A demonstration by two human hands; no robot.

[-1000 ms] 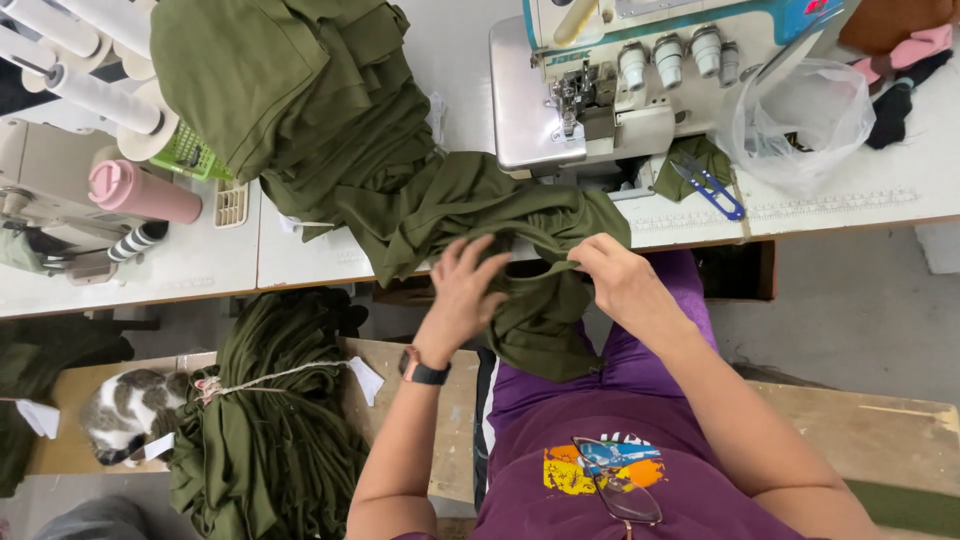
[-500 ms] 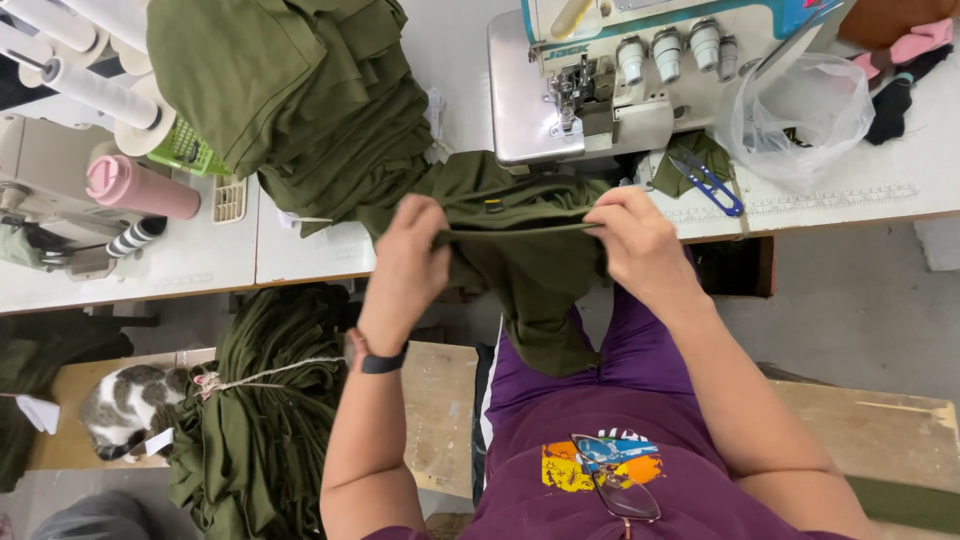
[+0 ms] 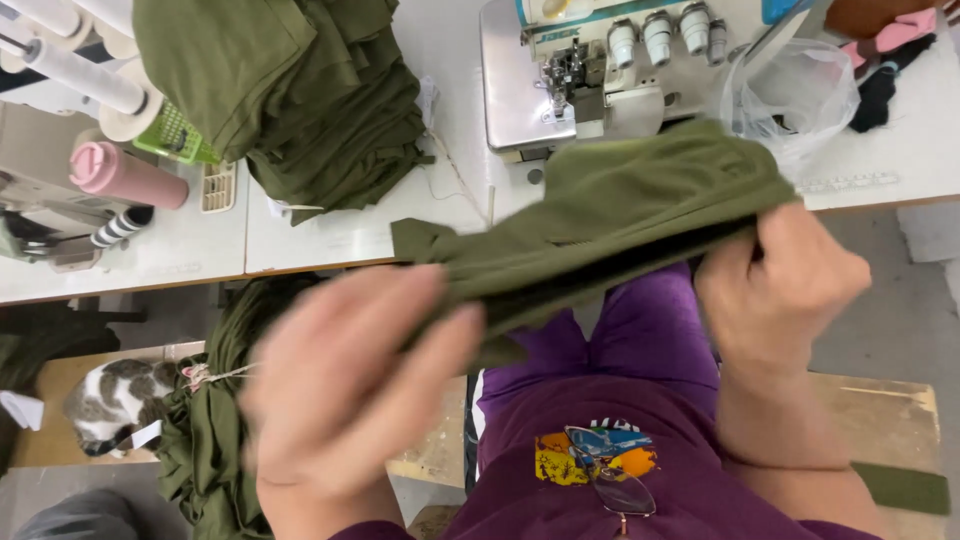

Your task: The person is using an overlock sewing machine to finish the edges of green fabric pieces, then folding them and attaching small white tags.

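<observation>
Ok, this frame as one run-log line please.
left hand: grips olive fabric piece | right hand: grips its other end | fabric: stretched above lap | sewing machine: on table, untouched

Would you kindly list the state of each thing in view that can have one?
olive fabric piece: stretched between both hands.
left hand: gripping the fabric.
right hand: pinching the fabric edge.
stack of olive garments: folded, piled on the table.
pink bottle: capped, lying down.
plastic bag: open.
cat: lying down.
</observation>
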